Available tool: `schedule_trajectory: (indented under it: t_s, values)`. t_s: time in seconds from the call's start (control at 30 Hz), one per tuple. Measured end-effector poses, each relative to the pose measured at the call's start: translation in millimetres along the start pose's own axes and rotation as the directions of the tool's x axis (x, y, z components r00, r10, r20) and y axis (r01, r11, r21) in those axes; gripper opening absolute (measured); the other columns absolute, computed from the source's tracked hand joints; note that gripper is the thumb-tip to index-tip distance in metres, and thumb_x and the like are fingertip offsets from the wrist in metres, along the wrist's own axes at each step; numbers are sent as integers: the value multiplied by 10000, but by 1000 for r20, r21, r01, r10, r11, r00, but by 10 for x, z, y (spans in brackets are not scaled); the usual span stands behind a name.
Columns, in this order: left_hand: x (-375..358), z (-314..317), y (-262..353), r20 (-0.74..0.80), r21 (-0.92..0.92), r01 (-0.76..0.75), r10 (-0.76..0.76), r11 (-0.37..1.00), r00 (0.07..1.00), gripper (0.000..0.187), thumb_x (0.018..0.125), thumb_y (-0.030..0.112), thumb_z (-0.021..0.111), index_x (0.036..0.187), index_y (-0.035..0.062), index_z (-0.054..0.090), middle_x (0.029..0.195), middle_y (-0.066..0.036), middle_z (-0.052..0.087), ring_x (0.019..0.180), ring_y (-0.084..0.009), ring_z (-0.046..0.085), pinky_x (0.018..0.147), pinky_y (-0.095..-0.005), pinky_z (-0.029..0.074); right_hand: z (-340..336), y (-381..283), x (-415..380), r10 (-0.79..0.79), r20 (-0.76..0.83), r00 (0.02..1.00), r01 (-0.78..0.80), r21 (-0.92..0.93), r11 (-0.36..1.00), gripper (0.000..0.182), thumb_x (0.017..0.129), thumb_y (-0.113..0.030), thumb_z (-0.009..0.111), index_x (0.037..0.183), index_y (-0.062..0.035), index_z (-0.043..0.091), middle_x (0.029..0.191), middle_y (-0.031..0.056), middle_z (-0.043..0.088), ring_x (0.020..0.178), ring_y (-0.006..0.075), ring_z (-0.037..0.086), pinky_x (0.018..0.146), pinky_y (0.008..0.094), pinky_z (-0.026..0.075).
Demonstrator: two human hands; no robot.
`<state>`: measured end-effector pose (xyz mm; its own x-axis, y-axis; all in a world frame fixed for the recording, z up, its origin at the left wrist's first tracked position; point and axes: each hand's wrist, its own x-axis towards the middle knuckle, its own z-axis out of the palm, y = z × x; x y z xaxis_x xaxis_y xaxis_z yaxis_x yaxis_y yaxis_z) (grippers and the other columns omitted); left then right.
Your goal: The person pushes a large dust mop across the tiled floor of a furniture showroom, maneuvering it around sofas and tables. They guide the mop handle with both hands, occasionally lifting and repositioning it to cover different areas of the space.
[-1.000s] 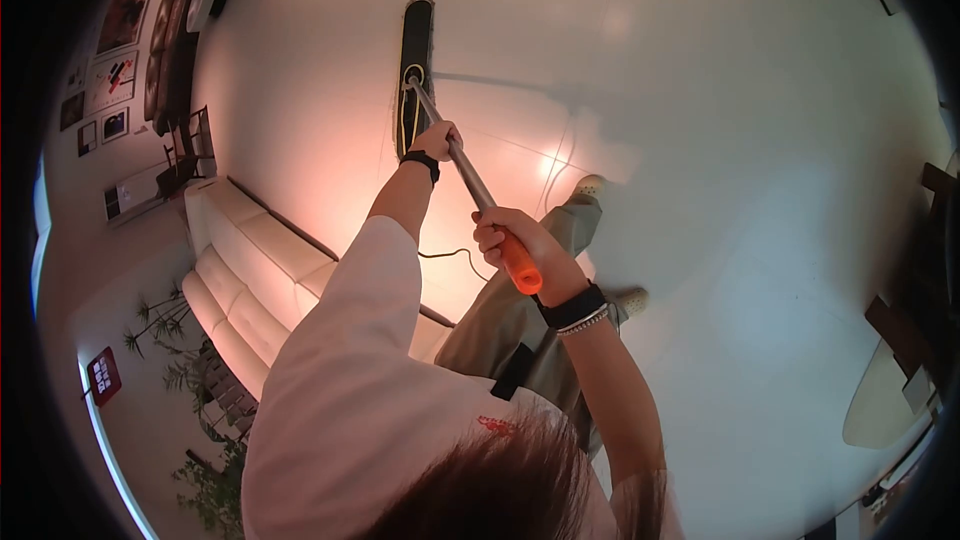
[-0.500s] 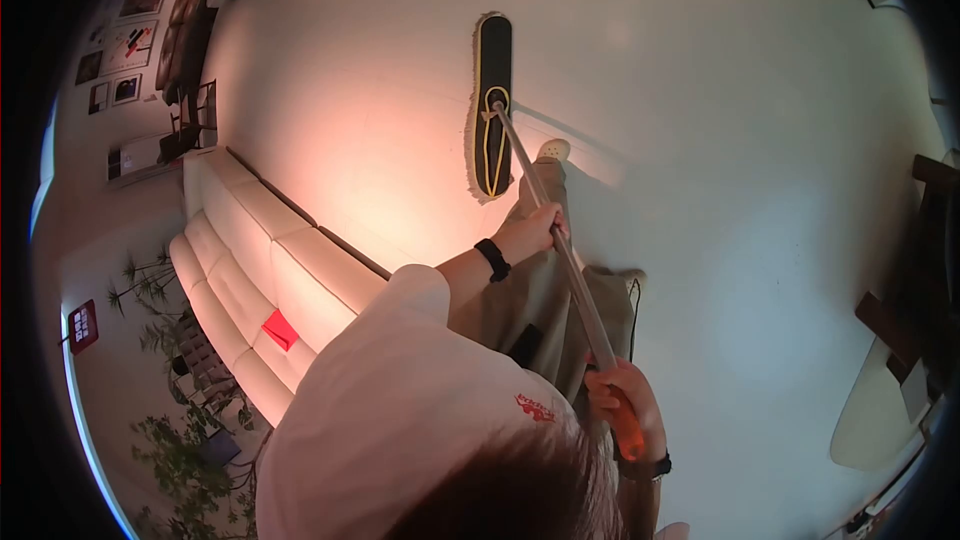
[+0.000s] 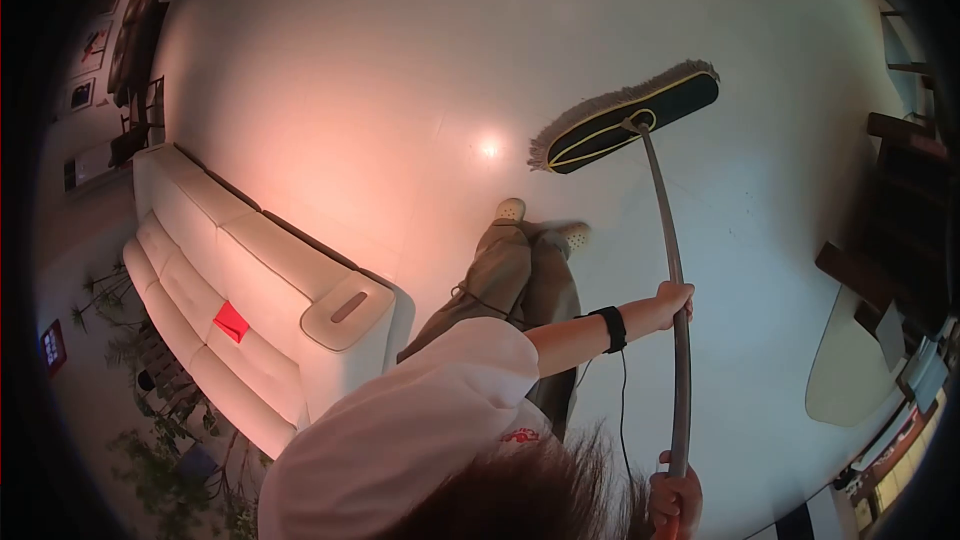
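Observation:
A dust mop with a long grey pole (image 3: 672,230) is held in both hands. Its flat dark head (image 3: 640,125), fringed with greyish fibres and looped with yellow cord, rests on the floor at an angle, beyond my feet and to the right. Midway along the pole my left hand (image 3: 675,305) is closed around it, a black band on that wrist. My right hand (image 3: 676,500) grips the pole near its end at the bottom of the view; a bit of the orange grip shows below the fingers. Two light clogs (image 3: 510,210) are on my feet.
A cream sofa (image 3: 270,260) with a red item (image 3: 231,321) on it stands at the left. Plants (image 3: 165,470) are behind it. Dark wooden furniture (image 3: 905,210) and a pale rounded panel (image 3: 850,365) line the right side. A cable hangs by my legs.
The mop head has swung right and turned from nearly upright in view to slanted. Both hands have moved right with the pole, still gripping it. The view has shifted, showing more of the sofa's end.

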<state>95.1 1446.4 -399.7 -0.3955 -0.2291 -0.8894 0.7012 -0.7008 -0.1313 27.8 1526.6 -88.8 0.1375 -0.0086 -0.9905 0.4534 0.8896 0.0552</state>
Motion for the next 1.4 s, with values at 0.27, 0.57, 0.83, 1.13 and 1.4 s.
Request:
schedule_trajectory:
  t_s: [0.27,0.57,0.83,1.13,1.4]
  values:
    - [-729,-271,-207,134,203,90,-119,975,984,88,670,6,436,584,-5,422,505,-103,426,433,-213,465,388,-323,390,25,867,-384,16,103,995,-5,-109,994,239,799,-141,444,1012,-41,404,605,-21,353,446,48,330,392,168,307]
    - [-1081,-1528,916,70,287,-175,161,942,984,169,752,103,454,597,46,421,490,-57,417,428,-179,444,458,-308,407,350,1415,707,67,446,893,23,-193,981,232,714,-37,467,933,0,400,674,36,479,467,58,415,414,166,325]
    - [-522,-1927,1568,-211,276,-262,324,925,922,95,736,51,452,662,49,393,499,-2,389,434,-101,408,426,-211,383,259,803,1517,46,681,730,-172,119,978,165,733,-75,434,892,-54,395,576,-26,355,418,29,330,373,174,281]
    - [318,-1095,238,-182,293,-234,294,927,938,185,754,85,433,588,97,354,493,19,353,427,-91,359,431,-222,335,-1324,-7,1335,62,605,794,-110,42,993,227,711,-70,453,928,-22,406,580,-16,363,433,43,347,374,185,298]
    - [898,298,-1412,112,-28,313,-308,949,945,186,741,97,442,584,117,345,477,73,293,413,-28,332,431,-170,306,-2980,-315,618,-49,296,954,104,-172,980,259,681,-73,479,921,14,435,585,33,431,448,103,415,374,233,331]
